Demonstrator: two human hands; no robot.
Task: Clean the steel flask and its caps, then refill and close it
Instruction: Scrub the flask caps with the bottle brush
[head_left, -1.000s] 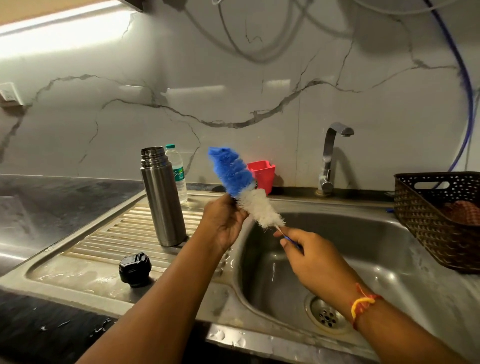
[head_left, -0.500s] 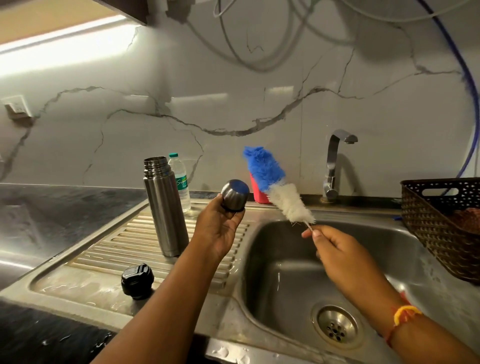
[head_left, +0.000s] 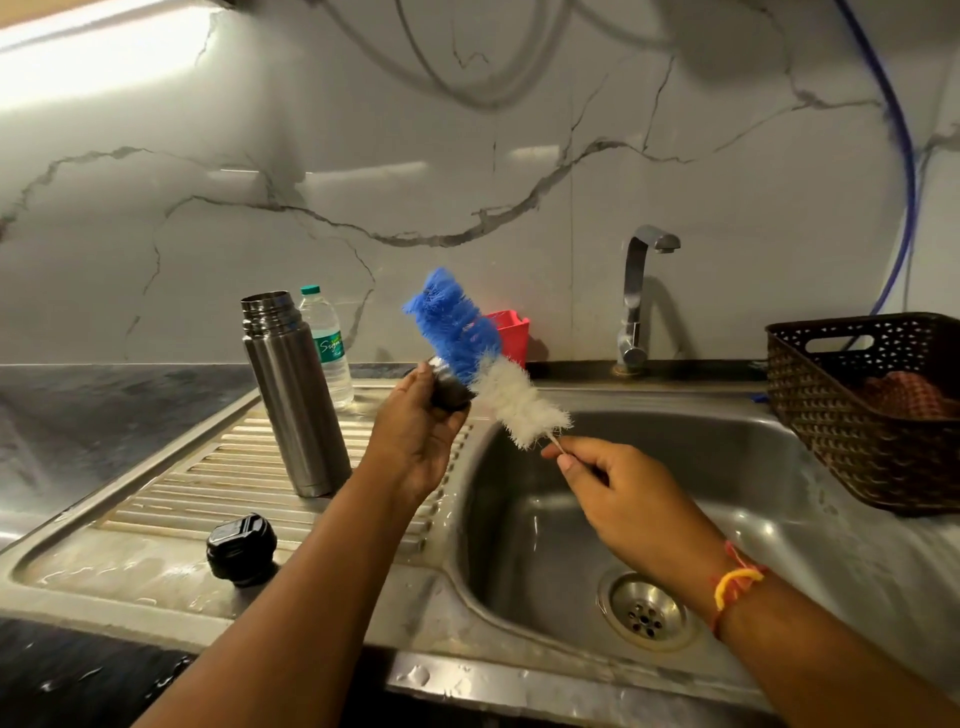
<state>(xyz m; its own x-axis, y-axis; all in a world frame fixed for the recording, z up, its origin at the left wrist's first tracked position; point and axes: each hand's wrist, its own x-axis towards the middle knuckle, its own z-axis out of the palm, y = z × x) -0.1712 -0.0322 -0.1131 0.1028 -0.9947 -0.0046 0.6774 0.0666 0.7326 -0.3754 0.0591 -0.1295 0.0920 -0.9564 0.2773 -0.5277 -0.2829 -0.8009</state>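
Note:
The steel flask (head_left: 293, 395) stands upright and uncapped on the ribbed drainboard (head_left: 208, 483). Its black inner cap (head_left: 240, 548) lies on the wet drainboard in front. My left hand (head_left: 415, 426) holds the steel outer cap (head_left: 451, 391) above the sink's left rim. My right hand (head_left: 618, 493) grips the thin handle of a bottle brush (head_left: 483, 364) with blue and white bristles. The blue part of the brush lies against the steel cap and hides most of it.
The steel sink basin (head_left: 727, 493) with its drain (head_left: 647, 613) lies below my right hand. A tap (head_left: 636, 301) rises behind it, shut off. A plastic water bottle (head_left: 327, 348) stands behind the flask, a red cup (head_left: 511, 335) behind the brush, and a dark woven basket (head_left: 862, 410) at right.
The brush has swung left, back against the steel cap in my left hand; half a second ago the two were held apart with the cap's dome showing.

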